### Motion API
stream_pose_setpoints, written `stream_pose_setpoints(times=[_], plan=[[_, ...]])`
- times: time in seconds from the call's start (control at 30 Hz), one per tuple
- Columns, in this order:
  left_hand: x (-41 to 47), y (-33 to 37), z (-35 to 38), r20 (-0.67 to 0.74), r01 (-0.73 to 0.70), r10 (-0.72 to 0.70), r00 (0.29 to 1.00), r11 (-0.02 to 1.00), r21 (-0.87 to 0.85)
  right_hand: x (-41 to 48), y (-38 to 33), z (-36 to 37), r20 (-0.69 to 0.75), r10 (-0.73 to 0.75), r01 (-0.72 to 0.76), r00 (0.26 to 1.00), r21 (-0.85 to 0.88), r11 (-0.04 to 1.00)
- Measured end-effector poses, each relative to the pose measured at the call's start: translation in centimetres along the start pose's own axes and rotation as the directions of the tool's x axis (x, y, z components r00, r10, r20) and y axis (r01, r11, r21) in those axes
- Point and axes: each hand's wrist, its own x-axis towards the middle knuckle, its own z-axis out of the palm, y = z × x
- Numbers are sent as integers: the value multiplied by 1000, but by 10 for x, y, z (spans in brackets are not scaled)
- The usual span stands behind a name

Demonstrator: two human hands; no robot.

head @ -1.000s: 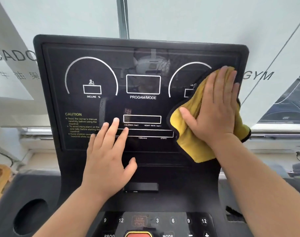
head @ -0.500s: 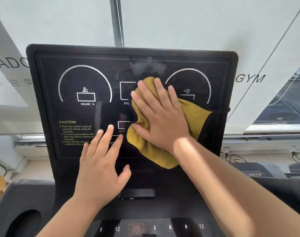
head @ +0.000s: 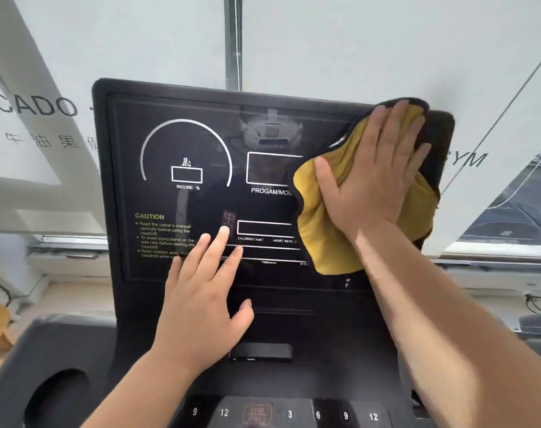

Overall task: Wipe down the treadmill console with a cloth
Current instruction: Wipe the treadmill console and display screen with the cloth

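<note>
Swept back from the middle of the console (head: 176,143), your right hand (head: 377,177) now presses the yellow cloth (head: 327,242) flat, fingers spread rather than closed in a grip, over the upper right corner of the screen. Your left hand (head: 201,298) stays braced, open and empty, below the caution text. You've covered centre and right; the left dial likely remains.

cloth (head: 331,236): mustard yellow, dark edge trim
console (head: 201,205): glossy black, white gauge arcs
CAUTION text (head: 149,216): yellow
stop button (head: 257,414): red lettering
</note>
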Motion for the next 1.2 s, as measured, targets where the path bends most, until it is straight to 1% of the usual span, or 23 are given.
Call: stream_pose_setpoints(times=[0.07, 0.17, 0.2, 0.27, 0.3, 0.37, 0.43, 0.5, 0.57, 0.63, 0.67, 0.73, 0.83, 0.93, 1.0, 1.03, 1.1, 1.13, 1.2], plan=[[0, 0, 0, 15, 3, -3, 1000, 1000, 8, 1, -41, 2, -9, -163, 163, 987, -20, 986], [-1, -2, 2, 23, 7, -8, 1000, 1000, 25, -6, -85, 12, -6, -426, 426, 904, -24, 904], [-1, -3, 3, 20, 8, -8, 1000, 1000, 24, -7, -90, 17, -21, -479, 479, 877, -3, 878], [-1, -4, 5, 6, 8, -8, 1000, 1000, 7, -5, -82, 21, -102, -523, 531, 846, 81, 844], [-1, -4, 6, 0, 8, -8, 1000, 1000, -4, -3, -71, 22, -132, -517, 531, 846, 107, 841], [-1, -3, 6, -13, 12, -12, 1000, 1000, -22, -1, -36, 20, -145, -440, 454, 887, 87, 887], [-1, -3, 6, -17, 8, -8, 1000, 1000, -26, 0, 9, 14, -140, -301, 308, 943, 34, 951], [-1, -3, 5, -14, 5, -6, 1000, 999, -33, 1, 46, 5, -55, -156, 158, 986, 15, 987], [-1, -4, 4, -7, 7, -7, 1000, 999, -35, 2, 57, -2, 12, -46, 47, 999, -2, 999], [-1, -5, 3, 0, 8, -8, 1000, 999, -39, 4, 43, -3, 21, 33, -33, 999, -5, 999], [-1, -5, 3, 2, 8, -8, 1000, 999, -40, 5, 31, -3, 17, 47, -47, 999, 0, 999], [-1, -5, 3, 11, 7, -7, 1000, 999, -32, 7, 3, -1, 0, 2, -2, 1000, -4, 1000], [-1, -5, 4, 19, 8, -7, 1000, 1000, -21, 6, -35, 2, -23, -163, 163, 986, -17, 987], [-2, -3, 5, 16, 18, -17, 1000, 1000, -16, 1, -57, 8, -34, -398, 398, 917, -18, 917], [-1, -2, 5, 13, 20, -20, 1000, 1000, -11, 3, -50, 10, -101, -463, 471, 880, 76, 879], [-1, -2, 5, 13, 20, -20, 1000, 1000, -10, 5, -40, 11, -133, -464, 478, 876, 103, 872], [-1, -2, 4, 15, 18, -18, 1000, 1000, -17, 7, -10, 11, -147, -389, 403, 909, 79, 912], [-1, -3, 3, 17, 15, -15, 1000, 1000, -23, 8, 8, 9, -141, -315, 325, 939, 59, 944], [-1, -4, 1, 24, 7, -6, 1000, 999, -32, 8, 39, 3, -72, -143, 145, 987, 20, 989]])
